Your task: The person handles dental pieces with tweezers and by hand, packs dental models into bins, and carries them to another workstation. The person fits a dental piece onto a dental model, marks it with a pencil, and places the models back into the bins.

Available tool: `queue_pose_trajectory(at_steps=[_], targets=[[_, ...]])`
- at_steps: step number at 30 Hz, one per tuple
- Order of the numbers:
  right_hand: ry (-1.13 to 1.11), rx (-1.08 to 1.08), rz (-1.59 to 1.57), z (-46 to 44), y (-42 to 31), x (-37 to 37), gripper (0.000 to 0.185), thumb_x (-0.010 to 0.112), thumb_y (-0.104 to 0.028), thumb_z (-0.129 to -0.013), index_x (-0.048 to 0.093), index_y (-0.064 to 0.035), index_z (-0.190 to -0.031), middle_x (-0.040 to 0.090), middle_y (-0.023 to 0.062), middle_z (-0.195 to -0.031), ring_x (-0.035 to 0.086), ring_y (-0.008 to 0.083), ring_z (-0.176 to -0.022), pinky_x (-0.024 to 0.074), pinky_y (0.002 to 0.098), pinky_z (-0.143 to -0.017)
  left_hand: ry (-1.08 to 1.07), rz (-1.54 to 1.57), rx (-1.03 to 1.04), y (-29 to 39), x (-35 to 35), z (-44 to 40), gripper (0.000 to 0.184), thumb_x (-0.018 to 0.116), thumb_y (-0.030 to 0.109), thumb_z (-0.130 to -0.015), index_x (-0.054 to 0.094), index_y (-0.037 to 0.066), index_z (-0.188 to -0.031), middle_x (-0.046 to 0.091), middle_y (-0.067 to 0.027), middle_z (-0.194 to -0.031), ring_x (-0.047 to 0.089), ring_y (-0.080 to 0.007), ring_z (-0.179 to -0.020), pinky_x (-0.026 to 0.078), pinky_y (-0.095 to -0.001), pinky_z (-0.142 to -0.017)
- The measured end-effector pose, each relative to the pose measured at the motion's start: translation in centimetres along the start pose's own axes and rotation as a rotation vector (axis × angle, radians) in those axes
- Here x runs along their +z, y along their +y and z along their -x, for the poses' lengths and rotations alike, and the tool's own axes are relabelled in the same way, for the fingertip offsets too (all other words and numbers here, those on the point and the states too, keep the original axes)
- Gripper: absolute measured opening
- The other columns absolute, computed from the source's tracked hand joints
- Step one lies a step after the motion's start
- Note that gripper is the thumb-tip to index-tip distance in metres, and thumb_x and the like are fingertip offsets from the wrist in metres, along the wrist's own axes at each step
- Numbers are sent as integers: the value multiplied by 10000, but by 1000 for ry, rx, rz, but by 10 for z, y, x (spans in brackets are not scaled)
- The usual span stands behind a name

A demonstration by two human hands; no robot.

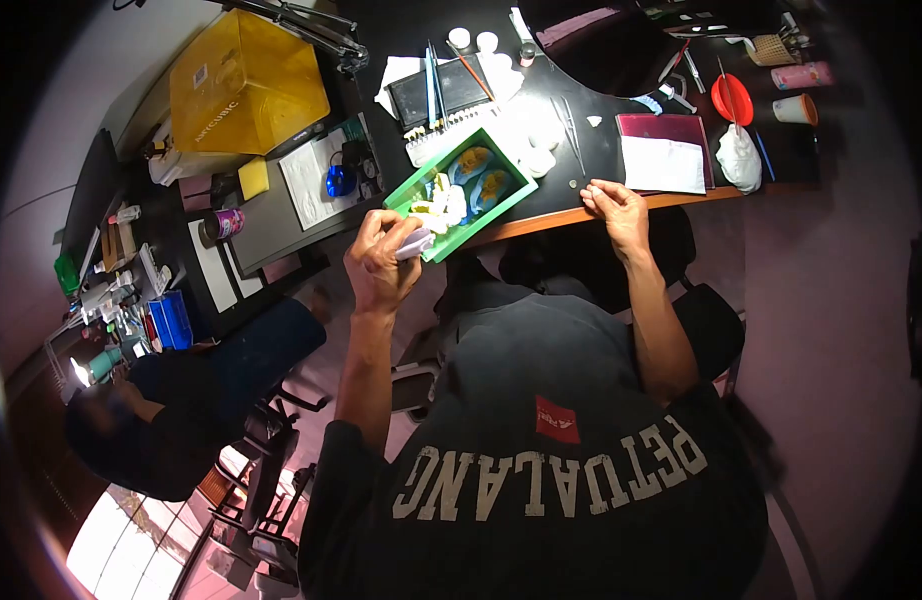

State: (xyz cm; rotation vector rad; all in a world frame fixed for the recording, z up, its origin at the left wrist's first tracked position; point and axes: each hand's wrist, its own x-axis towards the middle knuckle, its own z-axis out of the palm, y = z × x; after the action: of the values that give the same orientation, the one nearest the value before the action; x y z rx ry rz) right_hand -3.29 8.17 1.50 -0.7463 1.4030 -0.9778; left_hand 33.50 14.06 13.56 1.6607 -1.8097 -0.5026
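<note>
My left hand (379,262) is closed on a pale, whitish-lavender piece (414,243) at the near left end of a green box (511,199). What kind of piece it is I cannot tell. Inside the box lie crumpled-looking white and yellow pieces (441,207) and rounded blue pieces with orange-brown middles (489,188). My right hand (621,212) hovers at the table's front edge, thumb and fingertips pinched together. Whatever they hold, if anything, is too small to make out. Just left of those fingertips is a tiny pale bit (573,184) on the black table.
Tweezers (569,130) lie behind the box, near a black tray (446,93) with brushes. To the right are a white cloth (663,163), a red bowl (732,99) and a cup (795,110). A yellow cover (243,85) stands left; another person (161,410) sits beyond.
</note>
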Motion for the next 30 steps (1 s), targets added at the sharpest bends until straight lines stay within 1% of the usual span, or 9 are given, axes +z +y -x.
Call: queue_pose_trajectory(at_steps=[5, 12, 15, 16, 20, 23, 24, 27, 30], targets=[[-162, 102, -309, 6, -9, -8, 195, 654, -67, -1006, 661, 42, -1167, 729, 147, -1086, 729, 199, -979, 599, 293, -882, 46, 3, 135, -7, 5, -1, 310, 693, -86, -733, 702, 0, -1030, 731, -148, -1075, 748, -277, -933, 568, -337, -785], [-197, 65, -217, 28, -45, 10, 200, 660, -56, -999, 671, 58, -1163, 736, 164, -1074, 735, 199, -949, 607, 302, -865, 142, 66, -97, -2, 13, 4, 215, 704, -27, -858, 694, 17, -1068, 754, -144, -914, 738, -293, -770, 563, -336, -703], [-227, -13, -78, 47, -79, 30, 215, 685, -52, -983, 694, 63, -1165, 746, 164, -1052, 742, 196, -922, 612, 302, -848, 257, 380, -274, 2, 15, 6, 169, 723, 7, -905, 690, -26, -1067, 741, -78, -834, 706, -224, -713, 553, -330, -679], [-251, -44, -80, 53, -90, 38, 199, 703, -25, -962, 718, 63, -1139, 754, 156, -1033, 744, 186, -897, 612, 292, -835, 327, 633, -378, 0, 19, 8, 121, 746, 45, -930, 703, -10, -1029, 685, -12, -767, 596, -112, -614, 488, -300, -560], [-407, -104, 56, 68, -118, 68, 169, 731, 39, -911, 735, 34, -1080, 751, 118, -1049, 724, 135, -925, 591, 257, -851, 212, 1378, -842, 18, -8, 8, 77, 734, 82, -953, 674, 35, -943, 686, -57, -880, 342, -9, -538, 271, -199, -479], [-530, -258, 25, 83, -134, 106, 135, 755, 62, -885, 722, 33, -1013, 734, 106, -996, 707, 118, -964, 580, 236, -853, 235, 1539, -920, 30, -17, 4, 88, 746, 81, -949, 670, 77, -906, 467, 70, -632, 322, -29, -481, 250, -227, -454], [-521, -307, 27, 84, -128, 118, 170, 799, -21, -880, 724, 45, -1018, 754, 108, -970, 724, 125, -854, 587, 248, -784, 201, 1573, -950, 32, -19, 4, 97, 745, 108, -956, 661, 89, -911, 455, 71, -622, 323, -38, -475, 261, -227, -454], [-531, -269, 104, 95, -140, 152, 145, 799, 11, -871, 700, 27, -974, 737, 86, -952, 715, 115, -915, 592, 251, -844, 184, 1709, -908, 39, -16, 9, 126, 736, 132, -966, 639, 87, -899, 463, 61, -634, 338, -40, -483, 280, -230, -459], [-479, -318, 49, 97, -127, 174, 145, 831, -60, -859, 747, 7, -956, 764, 72, -915, 716, 98, -850, 584, 242, -756, 136, 1735, -843, 47, -10, 14, 143, 725, 154, -978, 633, 77, -899, 464, 54, -631, 348, -44, -487, 298, -239, -467]])
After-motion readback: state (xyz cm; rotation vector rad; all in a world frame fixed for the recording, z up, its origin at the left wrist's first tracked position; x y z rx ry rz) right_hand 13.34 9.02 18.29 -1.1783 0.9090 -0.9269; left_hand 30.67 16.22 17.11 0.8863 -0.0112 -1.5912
